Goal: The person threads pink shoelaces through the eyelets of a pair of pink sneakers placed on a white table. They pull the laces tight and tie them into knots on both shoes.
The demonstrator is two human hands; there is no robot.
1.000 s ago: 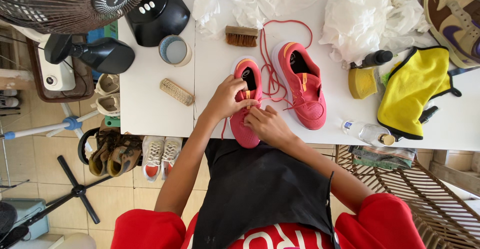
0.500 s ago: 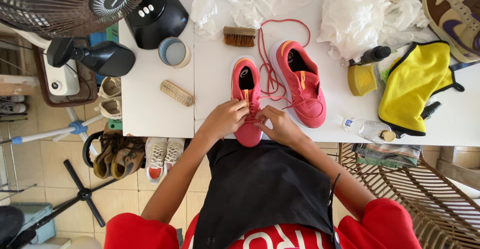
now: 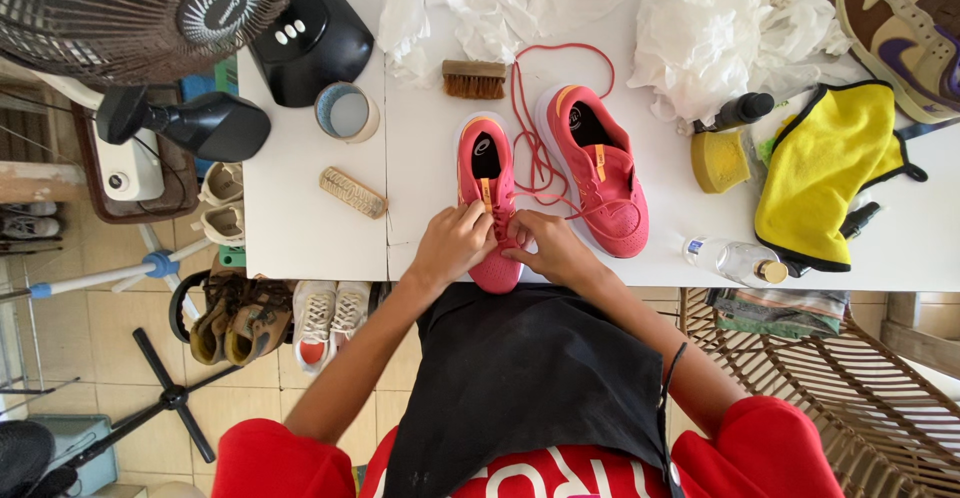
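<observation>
Pinching red lace, left hand, right hand, fingers bent

Clear plastic bottle, gold cap, lying near table's front edge; dark bottle beside yellow sponge.

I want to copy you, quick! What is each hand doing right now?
Left hand: closed, pinching the red lace on the pink shoe.
Right hand: closed on the same lace, resting on that shoe.

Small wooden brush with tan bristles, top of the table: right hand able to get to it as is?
Probably yes. The right hand is busy at the pink shoe, but only that shoe and a loose red lace lie before the small wooden brush.
</observation>
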